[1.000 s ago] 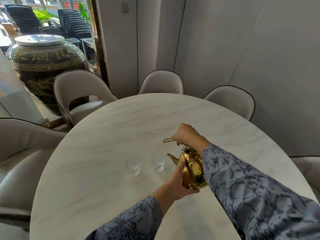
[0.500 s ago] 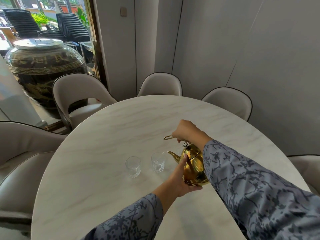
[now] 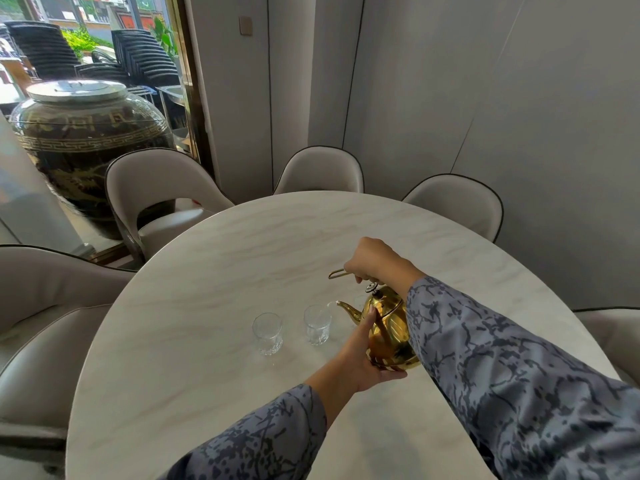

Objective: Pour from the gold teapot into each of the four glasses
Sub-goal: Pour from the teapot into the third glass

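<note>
Currently, one gold teapot (image 3: 391,327) is being held above the white marble table (image 3: 214,271), tilted with its spout pointing left toward the glasses. The right hand (image 3: 375,261) is gripping the thin wire handle (image 3: 337,273) above the lid, its fingers closed around it. The left hand (image 3: 363,355) is cupping the pot's lower body from the left, with the thumb lying along the gold side and the fingers curling under the base. Two clear glasses are showing fully and standing upright on the table: the left glass (image 3: 267,333) and the middle glass (image 3: 317,323), set near each other but not touching. The spout tip is sitting just above and to the right of the middle glass rim. A pale rim of a possible third glass (image 3: 358,301) is showing behind the spout, too faint to confirm; a fourth cannot be made out. Both forearms are wearing patterned blue-grey sleeves (image 3: 519,375). Five padded chairs are showing around the table, and one large dark jar (image 3: 86,140) is standing beyond the nearest far-left chair (image 3: 152,181).
</note>
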`<action>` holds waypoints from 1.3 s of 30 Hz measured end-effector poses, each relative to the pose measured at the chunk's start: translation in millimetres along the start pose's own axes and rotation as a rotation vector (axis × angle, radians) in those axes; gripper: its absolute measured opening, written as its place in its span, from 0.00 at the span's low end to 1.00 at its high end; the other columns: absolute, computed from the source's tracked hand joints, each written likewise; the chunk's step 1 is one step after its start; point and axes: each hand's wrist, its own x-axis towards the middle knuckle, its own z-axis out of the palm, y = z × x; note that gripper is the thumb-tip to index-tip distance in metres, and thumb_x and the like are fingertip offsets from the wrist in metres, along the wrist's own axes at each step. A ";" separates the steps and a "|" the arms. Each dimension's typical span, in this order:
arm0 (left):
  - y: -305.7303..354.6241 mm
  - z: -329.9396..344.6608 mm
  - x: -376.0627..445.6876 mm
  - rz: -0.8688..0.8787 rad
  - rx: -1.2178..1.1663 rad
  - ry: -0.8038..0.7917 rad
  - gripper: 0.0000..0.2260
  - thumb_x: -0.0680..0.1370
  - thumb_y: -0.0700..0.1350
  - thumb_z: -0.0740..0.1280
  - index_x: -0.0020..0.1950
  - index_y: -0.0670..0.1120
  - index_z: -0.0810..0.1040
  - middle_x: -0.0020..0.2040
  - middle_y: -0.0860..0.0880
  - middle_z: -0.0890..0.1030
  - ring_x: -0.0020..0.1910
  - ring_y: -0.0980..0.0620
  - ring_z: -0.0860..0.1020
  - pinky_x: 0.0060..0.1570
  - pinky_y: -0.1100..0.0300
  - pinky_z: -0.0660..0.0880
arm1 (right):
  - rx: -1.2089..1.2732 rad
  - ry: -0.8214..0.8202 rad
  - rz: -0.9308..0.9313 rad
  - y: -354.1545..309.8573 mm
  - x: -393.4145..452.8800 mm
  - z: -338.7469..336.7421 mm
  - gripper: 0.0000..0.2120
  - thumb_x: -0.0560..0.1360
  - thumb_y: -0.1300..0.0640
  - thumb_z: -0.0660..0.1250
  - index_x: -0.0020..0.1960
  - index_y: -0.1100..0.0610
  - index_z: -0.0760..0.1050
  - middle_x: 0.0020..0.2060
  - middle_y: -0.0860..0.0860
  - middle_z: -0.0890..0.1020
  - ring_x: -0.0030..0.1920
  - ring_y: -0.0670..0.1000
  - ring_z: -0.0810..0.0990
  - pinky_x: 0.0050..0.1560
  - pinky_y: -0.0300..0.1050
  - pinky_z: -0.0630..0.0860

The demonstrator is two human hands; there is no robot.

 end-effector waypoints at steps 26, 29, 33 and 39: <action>-0.4 -13.7 21.6 0.009 0.030 -0.004 0.42 0.70 0.62 0.73 0.78 0.51 0.57 0.77 0.40 0.63 0.72 0.33 0.68 0.65 0.36 0.72 | 0.020 -0.026 -0.004 2.5 4.4 9.5 0.09 0.74 0.60 0.66 0.41 0.64 0.83 0.27 0.53 0.76 0.26 0.51 0.73 0.29 0.43 0.70; 0.8 -15.7 24.3 0.010 0.032 0.009 0.43 0.70 0.62 0.73 0.78 0.52 0.57 0.77 0.40 0.62 0.72 0.33 0.67 0.64 0.36 0.73 | 0.018 -0.027 -0.005 2.5 6.5 11.2 0.09 0.75 0.60 0.67 0.38 0.63 0.81 0.27 0.53 0.76 0.26 0.51 0.72 0.29 0.43 0.70; 0.7 -20.2 30.6 0.006 0.039 0.017 0.46 0.67 0.63 0.75 0.78 0.52 0.57 0.77 0.40 0.61 0.72 0.33 0.67 0.61 0.36 0.75 | 0.025 -0.030 -0.007 2.4 10.3 15.6 0.08 0.74 0.61 0.68 0.40 0.63 0.83 0.28 0.54 0.77 0.27 0.51 0.73 0.30 0.43 0.71; 0.7 -26.1 38.1 -0.007 0.015 0.014 0.48 0.65 0.63 0.76 0.79 0.53 0.56 0.78 0.41 0.60 0.72 0.32 0.66 0.56 0.36 0.77 | 0.032 -0.047 -0.007 0.6 15.5 21.9 0.11 0.74 0.61 0.66 0.36 0.62 0.80 0.26 0.53 0.77 0.25 0.51 0.73 0.27 0.42 0.69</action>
